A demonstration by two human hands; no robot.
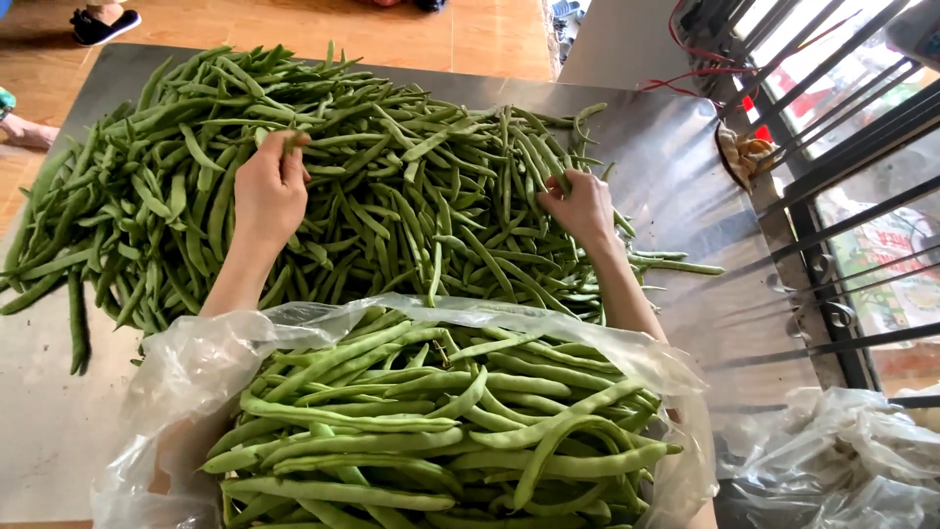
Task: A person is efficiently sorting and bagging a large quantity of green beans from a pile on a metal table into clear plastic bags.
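A big heap of green beans (392,167) covers a steel table (685,186). My left hand (266,191) reaches into the left part of the heap, fingers closed on a green bean at its top. My right hand (580,208) rests on the right side of the heap, fingers pinching a bean there. Close to me a clear plastic bag (186,372) stands open, filled with more green beans (431,421). Both forearms pass beside the bag's rim.
A metal window grille (842,196) runs along the right edge. Another crumpled clear plastic bag (832,460) lies at the lower right. Red wires (700,59) hang at the top right. Someone's feet in dark shoes (103,24) stand on the wooden floor beyond the table.
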